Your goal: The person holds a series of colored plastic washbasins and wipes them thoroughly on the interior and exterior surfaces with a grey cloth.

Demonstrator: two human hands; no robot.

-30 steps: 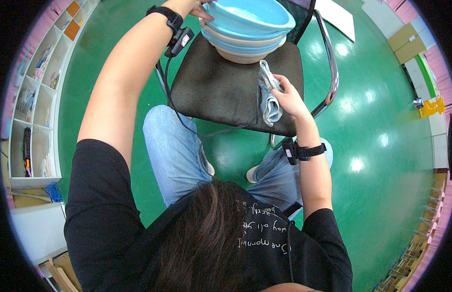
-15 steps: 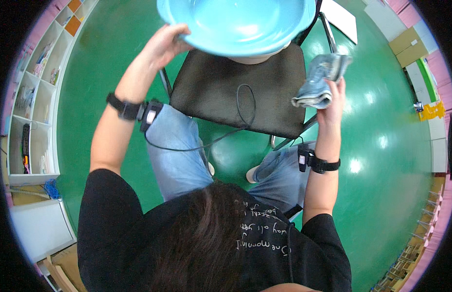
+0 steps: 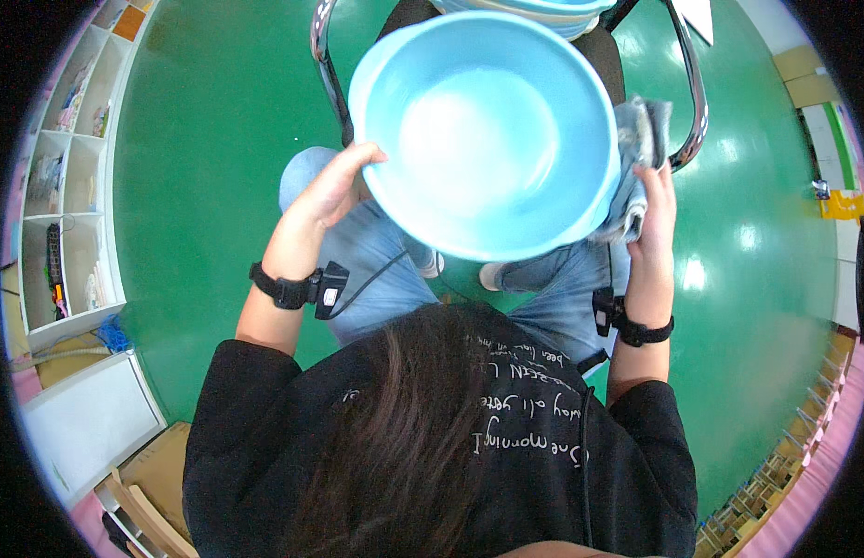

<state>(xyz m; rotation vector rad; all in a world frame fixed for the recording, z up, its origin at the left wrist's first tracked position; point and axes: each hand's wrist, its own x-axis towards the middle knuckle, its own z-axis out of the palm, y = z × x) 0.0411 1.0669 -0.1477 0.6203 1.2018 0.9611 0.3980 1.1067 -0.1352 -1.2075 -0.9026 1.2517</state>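
A round light-blue plastic basin [image 3: 478, 139] is held up in front of me, its hollow inside facing me. My left hand [image 3: 343, 181] grips its left rim, thumb over the edge and fingers behind. On the right side, my right hand [image 3: 657, 200] is closed on a folded piece of faded denim cloth [image 3: 633, 158], which is against the basin's right rim. Part of the cloth is hidden behind the basin. Beyond it, more stacked basins [image 3: 553, 11] in blue and a pale colour rest on a black chair [image 3: 408, 17].
Curved metal armrests [image 3: 697, 102] of the chair stand on both sides. White shelves [image 3: 79, 177] line the far left, with a white box-like cabinet [image 3: 92, 428] nearer. Dark cables run from the wrist straps near my legs. The floor [image 3: 209, 112] is glossy green.
The basin has come toward me and lower in view, off the chair area. My right hand has brought the denim cloth against its right rim. Stacked basins now show behind.
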